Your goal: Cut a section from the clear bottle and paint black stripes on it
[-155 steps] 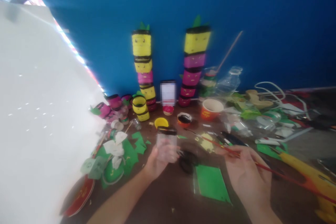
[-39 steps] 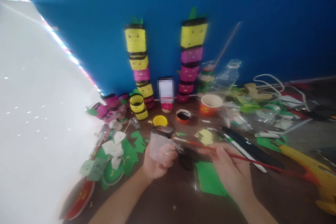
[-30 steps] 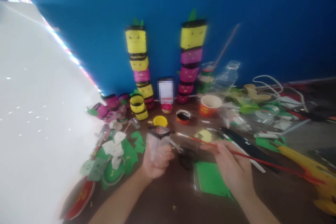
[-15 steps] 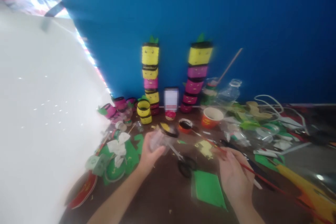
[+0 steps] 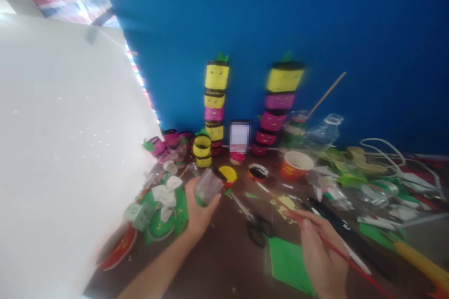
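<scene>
My left hand (image 5: 198,210) is closed round a small clear plastic cup with a black-painted rim (image 5: 208,186), tilted away from me above the brown table (image 5: 224,266). My right hand (image 5: 321,252) grips a thin red paintbrush (image 5: 336,254) whose tip points left toward the middle of the table. Between the hands lie black-handled scissors (image 5: 257,229) and a green foam sheet (image 5: 289,264). Just beyond the cup sit a yellow paint lid (image 5: 228,174) and a small pot of black paint (image 5: 258,172).
Two tall stacks of yellow and pink painted cups (image 5: 214,100) (image 5: 277,103) stand against the blue wall. A white board (image 5: 63,159) leans at the left. An orange paper cup (image 5: 296,164), clear bottles, green scraps and a yellow tool (image 5: 421,264) crowd the right side.
The cup in my left hand has tipped over and moved left and away from the brush. My right hand has drawn the brush back toward me. The view has swung leftward.
</scene>
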`<state>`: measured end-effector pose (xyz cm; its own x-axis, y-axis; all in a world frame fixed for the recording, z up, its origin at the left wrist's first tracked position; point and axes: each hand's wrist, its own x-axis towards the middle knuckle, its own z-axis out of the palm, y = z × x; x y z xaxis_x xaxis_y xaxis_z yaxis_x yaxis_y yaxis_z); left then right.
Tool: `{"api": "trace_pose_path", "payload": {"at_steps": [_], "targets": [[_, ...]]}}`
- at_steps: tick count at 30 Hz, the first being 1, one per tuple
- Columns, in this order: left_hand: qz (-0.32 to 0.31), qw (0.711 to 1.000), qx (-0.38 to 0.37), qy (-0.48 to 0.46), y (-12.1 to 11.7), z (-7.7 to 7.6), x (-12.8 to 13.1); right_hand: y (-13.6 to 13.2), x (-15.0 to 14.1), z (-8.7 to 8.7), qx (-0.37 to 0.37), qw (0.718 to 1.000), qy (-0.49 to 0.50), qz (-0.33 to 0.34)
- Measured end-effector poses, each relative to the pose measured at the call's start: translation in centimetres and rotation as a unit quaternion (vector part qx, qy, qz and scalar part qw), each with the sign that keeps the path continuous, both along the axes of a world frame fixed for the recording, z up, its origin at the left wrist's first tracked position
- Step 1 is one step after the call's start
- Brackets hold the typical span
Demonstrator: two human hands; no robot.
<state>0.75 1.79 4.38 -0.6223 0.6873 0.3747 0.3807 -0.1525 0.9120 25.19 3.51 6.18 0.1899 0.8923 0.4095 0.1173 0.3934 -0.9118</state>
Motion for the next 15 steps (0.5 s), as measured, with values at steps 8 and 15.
{"api": "trace_pose_path", "payload": {"at_steps": [8,15], "targets": [[0.035,0.989,0.079,0.123,0.2,-1.3,-1.1,-0.2,-1.2,1.0,0.04,0.989,-0.125,-0.065],[0.012,0.996,0.074,0.042,0.4,-1.3,-0.9,0.2,-0.8,-0.5,0.132,0.963,-0.231,0.034]]}}
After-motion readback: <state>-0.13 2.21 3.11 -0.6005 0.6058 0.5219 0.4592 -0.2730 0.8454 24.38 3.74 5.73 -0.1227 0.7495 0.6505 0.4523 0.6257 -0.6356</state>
